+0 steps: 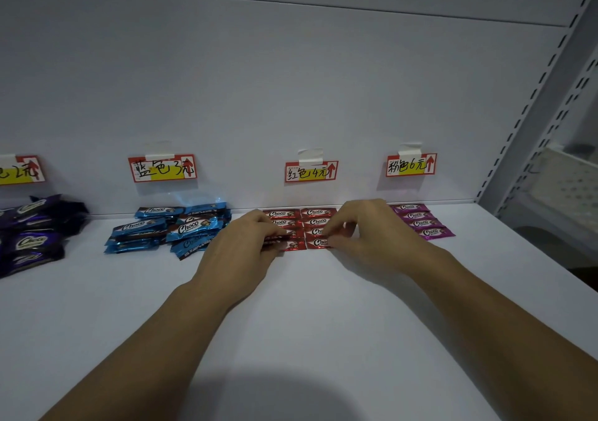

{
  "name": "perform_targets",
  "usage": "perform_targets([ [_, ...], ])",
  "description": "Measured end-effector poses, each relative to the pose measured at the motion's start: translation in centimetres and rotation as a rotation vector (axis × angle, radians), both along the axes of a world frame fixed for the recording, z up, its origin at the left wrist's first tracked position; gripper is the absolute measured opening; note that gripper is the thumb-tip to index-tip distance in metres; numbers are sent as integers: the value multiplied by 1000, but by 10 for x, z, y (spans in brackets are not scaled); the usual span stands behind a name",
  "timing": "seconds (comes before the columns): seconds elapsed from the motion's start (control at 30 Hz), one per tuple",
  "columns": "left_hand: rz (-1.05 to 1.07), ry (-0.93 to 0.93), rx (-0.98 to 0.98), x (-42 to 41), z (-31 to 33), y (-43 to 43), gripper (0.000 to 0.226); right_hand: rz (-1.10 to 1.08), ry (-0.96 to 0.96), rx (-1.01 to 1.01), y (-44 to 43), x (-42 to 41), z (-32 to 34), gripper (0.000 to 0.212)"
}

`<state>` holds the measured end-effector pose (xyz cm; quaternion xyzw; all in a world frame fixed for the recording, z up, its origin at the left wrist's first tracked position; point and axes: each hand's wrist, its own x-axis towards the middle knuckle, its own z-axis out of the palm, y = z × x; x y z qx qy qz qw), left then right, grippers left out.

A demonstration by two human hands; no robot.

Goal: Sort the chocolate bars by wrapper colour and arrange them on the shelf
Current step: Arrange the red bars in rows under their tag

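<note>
- Two hands are meeting over the red bars (318, 214), which are lying flat in two columns on the shelf (291, 323).
- Left hand (246, 242) is curling its fingers onto the front-left red bar (292, 245) and pinching its left end.
- Right hand (372, 229) is pinching the right end of the front-right red bar (315, 243) between thumb and fingertips.
- Blue bars (181, 226) are lying piled just left of the left grip, with dark purple bars (32, 236) farther left.
- Pink bars (420, 223) are lying in one column just right of the right grip.

Bars (317, 212) in four groups along shelf (291, 323) rear, tags (311, 171) above.
</note>
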<state>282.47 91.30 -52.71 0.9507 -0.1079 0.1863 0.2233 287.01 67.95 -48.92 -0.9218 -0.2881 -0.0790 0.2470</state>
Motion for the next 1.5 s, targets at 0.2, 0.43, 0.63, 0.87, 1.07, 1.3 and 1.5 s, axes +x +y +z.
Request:
perform_targets([
  [0.2,153,38,20,3,-1,3,34,-300,-14,28,-8,10,1,20],
  [0.43,166,74,24,0,0,2,33,-299,24,-94,0,3,-1,22],
  [0.63,126,114,-389,-13,16,-4,12,-152,-92,190,5,-8,7,23],
  [0.87,-368,614,-916,-39,54,-17,26,258,207,653,34,-32,8,24],
  [1.07,-443,572,-835,-41,62,-11,18,280,369,770,29,-32,13,30],
  [1.3,20,357,-980,-22,54,16,34,188,362,640,23,-28,12,21],
  [1.5,27,466,-1151,-16,51,21,34,41,171,127,35,-39,-7,15],
])
